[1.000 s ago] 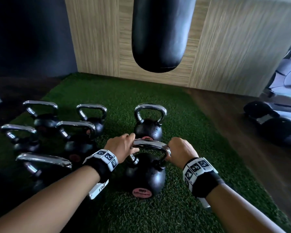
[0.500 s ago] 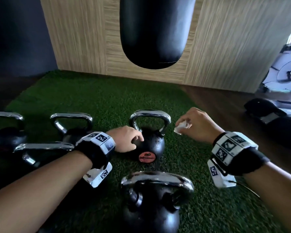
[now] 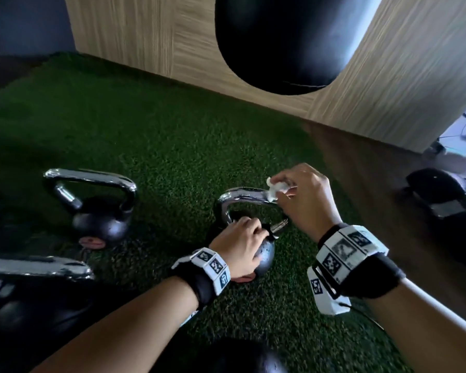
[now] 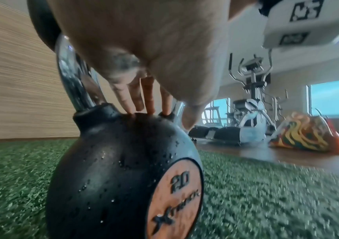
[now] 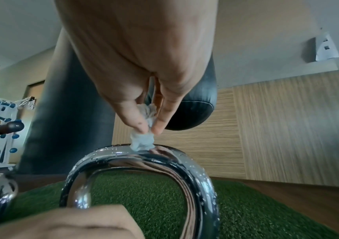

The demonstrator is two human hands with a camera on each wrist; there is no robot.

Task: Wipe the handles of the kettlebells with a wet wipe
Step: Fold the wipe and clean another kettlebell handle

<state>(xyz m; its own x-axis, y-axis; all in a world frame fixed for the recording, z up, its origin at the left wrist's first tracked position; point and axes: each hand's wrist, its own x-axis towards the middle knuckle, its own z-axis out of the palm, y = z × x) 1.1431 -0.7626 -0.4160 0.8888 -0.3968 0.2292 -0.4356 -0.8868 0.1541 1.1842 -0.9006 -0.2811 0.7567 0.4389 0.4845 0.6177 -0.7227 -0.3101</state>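
Note:
A black kettlebell (image 3: 267, 254) marked 20 (image 4: 123, 177) stands on the green turf (image 3: 172, 146), its chrome handle (image 3: 242, 193) arching upward (image 5: 136, 160). My left hand (image 3: 240, 244) rests on top of its ball, straight fingertips (image 4: 136, 105) pressing between the handle's legs. My right hand (image 3: 304, 197) pinches a small crumpled white wet wipe (image 3: 276, 189) between thumb and fingers and presses it on the top of the handle (image 5: 142, 142). Water droplets dot the handle and the ball.
Other kettlebells stand to the left (image 3: 102, 211) and at the lower left (image 3: 35, 267); one sits at the bottom edge (image 3: 242, 356). A black punching bag (image 3: 288, 41) hangs over a wood-panelled wall (image 3: 145, 39). Wooden floor and exercise machines (image 3: 447, 200) lie on the right.
Both hands left the near kettlebell and came to the farther one. The left hand settled on its ball; the right hand brought the wipe down onto the handle's top.

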